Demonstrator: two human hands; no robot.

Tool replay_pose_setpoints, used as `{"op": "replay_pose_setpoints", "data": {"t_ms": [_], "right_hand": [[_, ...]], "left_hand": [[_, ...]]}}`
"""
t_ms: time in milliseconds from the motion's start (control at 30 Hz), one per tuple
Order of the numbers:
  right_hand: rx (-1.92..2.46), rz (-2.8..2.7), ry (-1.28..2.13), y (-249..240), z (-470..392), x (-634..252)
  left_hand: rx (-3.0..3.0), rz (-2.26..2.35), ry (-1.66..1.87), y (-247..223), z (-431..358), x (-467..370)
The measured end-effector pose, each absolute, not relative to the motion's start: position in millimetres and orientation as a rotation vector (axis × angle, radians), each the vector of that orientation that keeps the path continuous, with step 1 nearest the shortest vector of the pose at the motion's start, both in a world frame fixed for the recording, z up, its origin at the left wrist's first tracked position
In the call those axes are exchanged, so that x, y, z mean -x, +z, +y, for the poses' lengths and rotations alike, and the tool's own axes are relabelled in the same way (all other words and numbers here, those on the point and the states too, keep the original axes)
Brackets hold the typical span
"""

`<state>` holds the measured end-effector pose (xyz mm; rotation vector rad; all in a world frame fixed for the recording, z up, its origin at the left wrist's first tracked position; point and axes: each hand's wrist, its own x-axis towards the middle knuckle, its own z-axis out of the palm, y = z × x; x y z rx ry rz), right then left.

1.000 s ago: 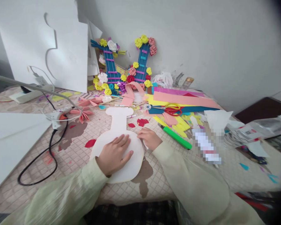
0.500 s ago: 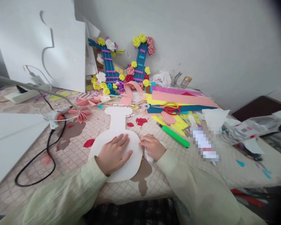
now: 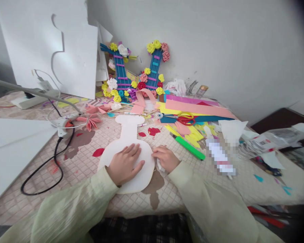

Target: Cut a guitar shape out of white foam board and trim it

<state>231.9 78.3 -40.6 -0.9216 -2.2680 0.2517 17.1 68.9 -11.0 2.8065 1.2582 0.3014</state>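
From here I see a table (image 3: 131, 202) under a quilted, diamond-patterned cloth with brown stains, pushed toward a plain grey wall (image 3: 218, 40). The guitar shape (image 3: 131, 131), cut from white board, lies flat near the front edge, its neck pointing to the wall. The left hand (image 3: 126, 163) is spread open, palm down on its body, gripping nothing; the right hand (image 3: 166, 158) is half curled at the body's right edge, fingertips bunched, with a crumpled white scrap under it. Whether it pinches that scrap I can't tell. Big white boards (image 3: 73, 60) lean at the back left, next to two blue flowered guitars (image 3: 121, 72) propped upright. Bright paper strips (image 3: 200, 108) lie at the back right, with red and yellow scissors (image 3: 186, 118) on them and a green cutter (image 3: 190, 147) nearer. A power strip (image 3: 35, 99) sits back left. A label shows on the clear plastic bag (image 3: 273, 140) at the right, too small to read; the white packet (image 3: 220, 157) near it is pixelated, so its writing is unreadable.
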Motion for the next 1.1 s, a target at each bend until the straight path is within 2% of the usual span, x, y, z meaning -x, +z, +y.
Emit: {"op": "replay_pose_setpoints", "data": {"t_ms": [133, 300, 567, 667, 767, 1000, 1100], "right_hand": [[0.912, -2.22, 0.347, -34, 51, -239], [1.18, -1.445, 1.013, -24, 31, -242], [1.059, -0.956, 1.41, 0, 12, -226], [1.042, -0.961, 1.44, 9, 3, -218], [1.05, -1.078, 1.392, 16, -8, -208], [1.117, -1.369, 0.797, 26, -27, -200], [1.153, -1.407, 0.788, 22, -31, -203]], "left_hand": [[-2.781, 1.231, 0.329, -10, 69, -17], [-2.719, 1.203, 0.319, -4, 70, -15], [-2.558, 1.17, 0.5, 9, 73, -6], [-2.389, 1.123, 0.61, 28, 53, -10], [-1.954, 0.852, 0.667, 46, 28, -23], [-1.693, 0.907, 0.92, 41, 10, -48], [-1.725, 0.955, 0.962, 38, 6, -53]]}}
